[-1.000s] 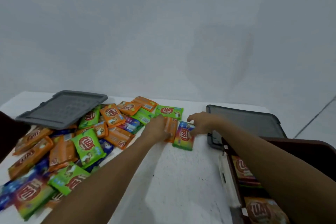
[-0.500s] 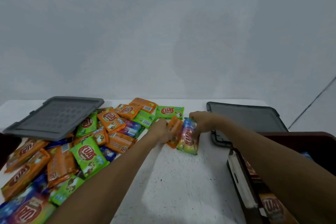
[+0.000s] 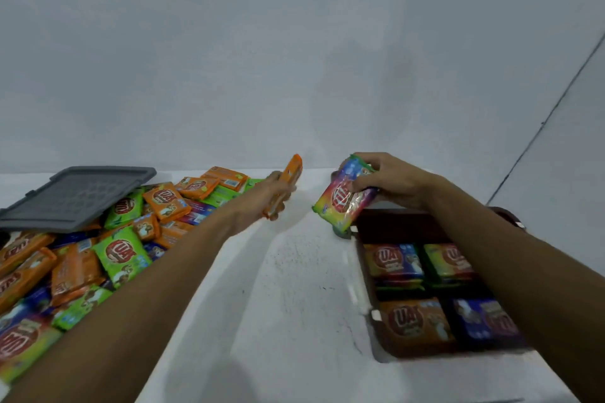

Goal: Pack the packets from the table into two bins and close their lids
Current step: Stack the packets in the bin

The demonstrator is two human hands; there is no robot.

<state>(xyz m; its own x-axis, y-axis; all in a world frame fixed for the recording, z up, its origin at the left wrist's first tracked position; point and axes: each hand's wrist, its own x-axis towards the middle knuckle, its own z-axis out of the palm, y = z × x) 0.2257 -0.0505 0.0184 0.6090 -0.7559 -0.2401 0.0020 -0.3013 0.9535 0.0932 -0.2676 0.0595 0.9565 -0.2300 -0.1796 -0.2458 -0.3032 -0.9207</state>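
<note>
Inside the bin [image 3: 393, 226], packets [image 3: 393, 260] read "UA"; right hand [image 3: 394, 183] grips rainbow packet [image 3: 342, 201].

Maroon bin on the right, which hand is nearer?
Right. The right hand, holding a rainbow packet, hovers above the bin, at its far edge; the left hand, gripping an orange packet, is farther left.

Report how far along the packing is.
Done: several packets already lie in the bin. In hand: the right hand grips a rainbow packet over its far end, the left hand an orange packet. Left: the big pile on the table, and the grey lid resting on it, not on any bin.
</note>
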